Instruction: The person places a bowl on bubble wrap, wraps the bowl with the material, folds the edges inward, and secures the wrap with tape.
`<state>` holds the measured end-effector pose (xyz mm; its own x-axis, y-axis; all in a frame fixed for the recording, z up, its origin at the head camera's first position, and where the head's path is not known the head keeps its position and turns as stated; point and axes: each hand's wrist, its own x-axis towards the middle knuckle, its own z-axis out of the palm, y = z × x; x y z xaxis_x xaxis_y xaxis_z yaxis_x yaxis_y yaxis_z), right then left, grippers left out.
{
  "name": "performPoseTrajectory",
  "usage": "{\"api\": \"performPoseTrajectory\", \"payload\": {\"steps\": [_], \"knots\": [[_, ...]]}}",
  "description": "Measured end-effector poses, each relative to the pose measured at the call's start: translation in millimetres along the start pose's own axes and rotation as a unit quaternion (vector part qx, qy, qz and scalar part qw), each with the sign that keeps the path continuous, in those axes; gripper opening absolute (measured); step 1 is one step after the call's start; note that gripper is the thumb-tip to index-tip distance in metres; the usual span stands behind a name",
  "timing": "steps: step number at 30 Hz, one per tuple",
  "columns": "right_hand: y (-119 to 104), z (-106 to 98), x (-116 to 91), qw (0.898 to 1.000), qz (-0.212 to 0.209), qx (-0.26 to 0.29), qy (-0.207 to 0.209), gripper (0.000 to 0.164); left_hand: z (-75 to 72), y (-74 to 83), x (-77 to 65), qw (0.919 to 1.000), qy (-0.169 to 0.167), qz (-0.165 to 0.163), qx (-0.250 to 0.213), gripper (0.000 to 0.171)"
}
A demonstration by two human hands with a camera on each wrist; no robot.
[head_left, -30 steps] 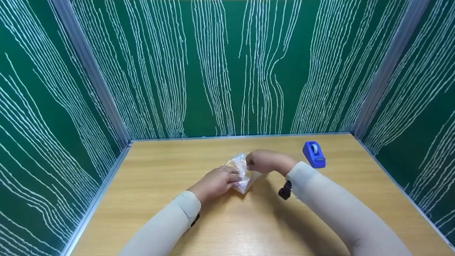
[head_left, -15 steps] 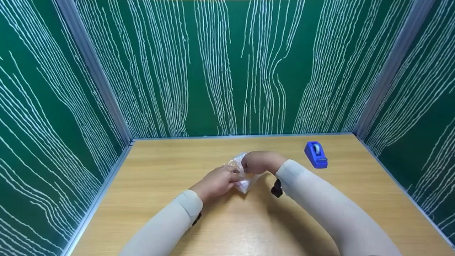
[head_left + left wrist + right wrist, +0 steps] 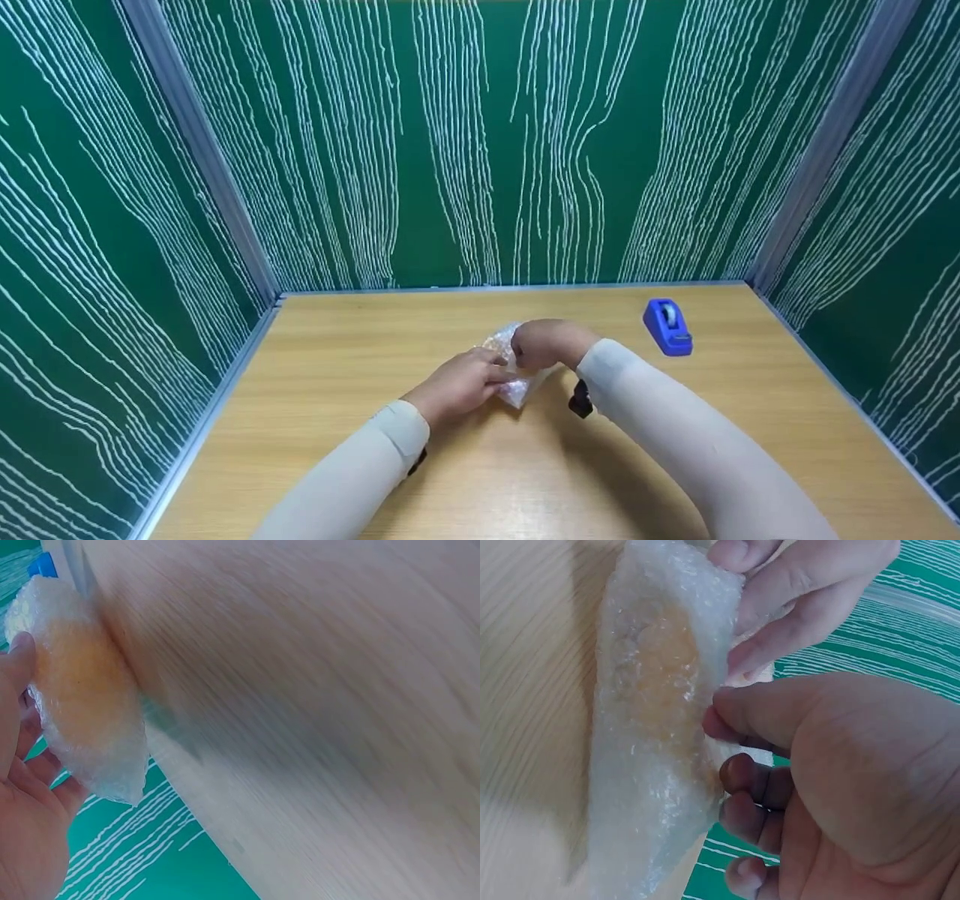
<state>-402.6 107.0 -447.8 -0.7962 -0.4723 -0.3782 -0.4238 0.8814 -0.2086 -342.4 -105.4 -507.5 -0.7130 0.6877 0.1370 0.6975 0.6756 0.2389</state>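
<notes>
A bubble-wrap bundle (image 3: 516, 391) lies near the middle of the wooden table, and something orange-yellow shows blurred through its layers in both wrist views. My left hand (image 3: 459, 381) grips it from the left; in the left wrist view the thumb (image 3: 22, 652) lies on the wrap with the other fingers behind. From the far right side my right hand (image 3: 551, 343) reaches over the bundle. Its thumb and index fingertip pinch the edge of the bubble wrap (image 3: 652, 765) in the right wrist view, while the other fingers curl beside it. The wrapped thing's exact shape is hidden.
A blue tape dispenser (image 3: 667, 327) with a roll in it stands at the back right of the table (image 3: 337, 352). Green panels (image 3: 442, 150) with white wavy lines rise along the back and both sides, joined by grey corner posts.
My right hand has shifted slightly left over the bundle, covering more of it. My left hand keeps its grip almost in place. The head view has tilted very slightly.
</notes>
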Motion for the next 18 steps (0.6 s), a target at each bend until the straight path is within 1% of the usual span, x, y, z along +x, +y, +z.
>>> {"api": "performPoseTrajectory", "payload": {"steps": [6,10,12,15,18], "knots": [[-0.5,3.7,6.1,1.000,0.027,-0.004,0.013,0.021,0.1,2.3,0.5,0.9998,0.006,0.012,0.013,0.032],[-5.6,4.7,8.3,0.998,0.047,-0.028,0.026,0.019,0.3,1.8,0.9,0.9995,0.010,0.018,0.023,0.030],[-9.7,4.9,8.3,0.997,0.065,-0.046,0.024,0.020,0.3,1.7,1.2,0.9993,0.014,0.022,0.029,0.029],[-14.5,5.7,6.7,0.994,0.088,-0.057,0.025,0.025,0.8,1.9,1.6,0.9994,0.013,0.019,0.025,0.028],[-15.3,7.8,6.5,0.993,0.084,-0.065,0.041,0.024,1.4,2.1,1.7,0.9998,0.011,0.011,0.014,0.028]]}}
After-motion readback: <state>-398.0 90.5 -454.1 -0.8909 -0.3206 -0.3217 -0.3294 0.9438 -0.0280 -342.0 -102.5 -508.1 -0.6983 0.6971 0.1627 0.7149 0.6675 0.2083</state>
